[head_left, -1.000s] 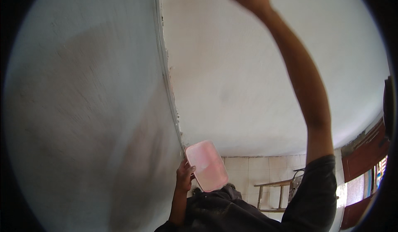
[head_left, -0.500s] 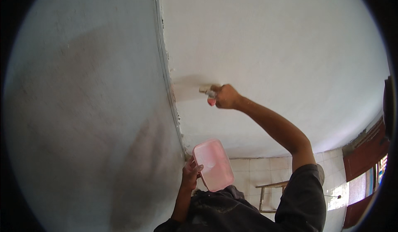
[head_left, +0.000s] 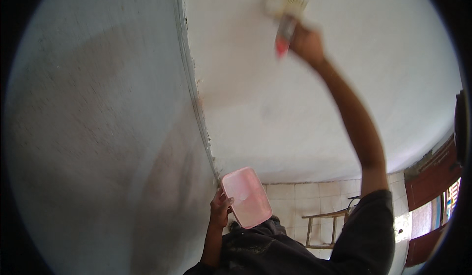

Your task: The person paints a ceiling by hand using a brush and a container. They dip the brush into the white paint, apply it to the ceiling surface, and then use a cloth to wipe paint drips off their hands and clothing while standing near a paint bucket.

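- Head view, bg: we've got a grey wall (head_left: 88, 127) on L & a white wall (head_left: 305, 112) on R, meeting at a rough-edged corner strip (head_left: 191, 73).
- Lower down, we see pale floor tiles (head_left: 307, 191), w/ a wooden ladder (head_left: 322, 215) nr our R sleeve (head_left: 366, 230); red-brown woodwork (head_left: 430, 181) at far R.
- Our right hand (head_left: 308, 44) is up high, arm stretched, fingers wrapped round a wide paintbrush (head_left: 286, 2): yellowish bristles pointing up, red handle end down. Brush is in front of white wall, blurred; can't tell if bristles touch it.
- Our left hand (head_left: 221, 208) is low, nr the corner's foot, gripping the L side of a pink tub (head_left: 253, 198), thumb over rim.
- Tub: rectangular, rounded corners, inside facing us, paler patch within; it's just above our dark shirt (head_left: 265, 255).
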{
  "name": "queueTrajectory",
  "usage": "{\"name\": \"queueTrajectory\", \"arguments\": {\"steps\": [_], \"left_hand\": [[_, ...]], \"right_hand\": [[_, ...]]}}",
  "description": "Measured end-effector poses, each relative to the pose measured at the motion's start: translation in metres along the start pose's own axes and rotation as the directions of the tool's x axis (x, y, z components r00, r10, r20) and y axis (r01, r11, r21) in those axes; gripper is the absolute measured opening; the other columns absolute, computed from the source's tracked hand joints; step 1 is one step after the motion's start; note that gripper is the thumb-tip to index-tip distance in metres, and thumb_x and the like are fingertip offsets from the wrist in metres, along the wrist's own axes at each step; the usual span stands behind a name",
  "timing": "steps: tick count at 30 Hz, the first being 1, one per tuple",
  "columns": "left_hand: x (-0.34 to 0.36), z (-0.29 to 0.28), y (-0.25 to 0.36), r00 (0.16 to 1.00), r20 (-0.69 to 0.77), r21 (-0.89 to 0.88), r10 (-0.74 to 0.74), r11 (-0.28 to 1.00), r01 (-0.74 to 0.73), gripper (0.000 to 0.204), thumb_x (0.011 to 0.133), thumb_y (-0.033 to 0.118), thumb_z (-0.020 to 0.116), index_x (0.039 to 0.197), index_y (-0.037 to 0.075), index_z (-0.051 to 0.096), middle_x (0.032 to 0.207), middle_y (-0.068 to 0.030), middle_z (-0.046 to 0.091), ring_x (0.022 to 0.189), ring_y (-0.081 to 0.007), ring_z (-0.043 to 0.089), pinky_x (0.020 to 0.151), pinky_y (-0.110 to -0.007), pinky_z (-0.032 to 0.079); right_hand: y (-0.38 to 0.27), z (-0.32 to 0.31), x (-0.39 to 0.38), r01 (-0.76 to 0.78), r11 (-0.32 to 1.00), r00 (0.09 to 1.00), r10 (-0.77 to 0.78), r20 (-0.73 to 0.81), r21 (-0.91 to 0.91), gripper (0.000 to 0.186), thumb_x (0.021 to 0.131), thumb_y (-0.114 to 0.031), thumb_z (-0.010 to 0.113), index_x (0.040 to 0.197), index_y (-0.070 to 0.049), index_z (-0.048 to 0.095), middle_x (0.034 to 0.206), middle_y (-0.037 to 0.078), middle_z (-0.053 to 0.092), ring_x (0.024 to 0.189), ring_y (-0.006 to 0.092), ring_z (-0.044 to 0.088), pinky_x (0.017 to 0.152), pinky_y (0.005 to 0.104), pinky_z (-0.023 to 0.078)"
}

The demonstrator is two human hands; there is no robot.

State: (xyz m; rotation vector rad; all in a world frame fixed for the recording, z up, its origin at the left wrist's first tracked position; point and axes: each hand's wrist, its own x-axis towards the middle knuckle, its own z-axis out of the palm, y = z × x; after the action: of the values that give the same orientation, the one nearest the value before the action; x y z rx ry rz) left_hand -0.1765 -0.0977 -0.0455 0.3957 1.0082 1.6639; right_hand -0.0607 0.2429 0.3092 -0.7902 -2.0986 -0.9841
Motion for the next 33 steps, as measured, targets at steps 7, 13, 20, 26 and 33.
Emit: {"name": "queueTrajectory", "arguments": {"steps": [7,13,20,26,33], "left_hand": [[0.011,0.006,-0.001,0.999,0.040,0.017,0.003,1.000,-0.004,0.062,0.076,0.008,0.061,0.133,0.002,0.037,0.112,-0.0099,0.059,0.090,-0.0190,0.063,0.068,-0.031,0.056],[0.002,0.009,-0.006,0.996,0.004,-0.014,-0.089,0.996,0.089,0.062,0.075,0.009,0.061,0.132,0.002,0.039,0.113,-0.0101,0.059,0.090,-0.0194,0.063,0.070,-0.031,0.056],[0.007,0.011,-0.005,0.995,0.074,-0.022,0.065,0.998,-0.064,0.062,0.074,0.007,0.059,0.132,0.000,0.038,0.118,-0.0087,0.056,0.099,-0.0177,0.060,0.077,-0.028,0.054],[0.011,0.013,0.011,0.966,0.162,-0.084,0.201,0.978,-0.190,0.069,0.075,0.024,0.062,0.133,-0.003,0.036,0.122,-0.0128,0.052,0.111,-0.0216,0.054,0.091,-0.034,0.045],[0.015,0.021,0.019,0.977,0.140,-0.082,0.160,0.985,-0.150,0.076,0.078,0.040,0.060,0.134,-0.003,0.033,0.124,-0.0139,0.050,0.113,-0.0229,0.051,0.096,-0.036,0.041]], "right_hand": [[-0.057,0.049,-0.138,0.197,0.838,0.962,-0.266,0.064,0.509,0.027,0.071,-0.019,0.068,0.097,-0.016,0.065,0.092,0.009,0.065,0.063,0.0272,0.063,0.054,0.0364,0.052],[0.084,-0.052,0.021,0.076,0.987,0.919,-0.014,-0.393,0.143,0.012,0.075,-0.013,0.066,0.085,-0.007,0.063,0.069,0.012,0.062,0.054,0.0267,0.060,0.049,0.0329,0.049],[0.066,-0.007,-0.021,-0.043,0.968,0.907,0.141,-0.396,0.247,0.037,0.070,-0.007,0.070,0.106,-0.007,0.061,0.091,0.013,0.065,0.064,0.0295,0.064,0.056,0.0345,0.053],[-0.062,-0.023,-0.201,-0.145,0.716,0.974,0.223,-0.027,0.683,0.017,0.073,0.000,0.065,0.088,-0.007,0.065,0.092,0.011,0.064,0.067,0.0272,0.065,0.057,0.0329,0.053],[-0.102,-0.156,-0.247,-0.470,0.334,0.837,0.463,0.292,0.817,0.016,0.080,0.004,0.063,0.095,0.007,0.062,0.089,0.014,0.065,0.090,0.0265,0.064,0.080,0.0334,0.052]]}}
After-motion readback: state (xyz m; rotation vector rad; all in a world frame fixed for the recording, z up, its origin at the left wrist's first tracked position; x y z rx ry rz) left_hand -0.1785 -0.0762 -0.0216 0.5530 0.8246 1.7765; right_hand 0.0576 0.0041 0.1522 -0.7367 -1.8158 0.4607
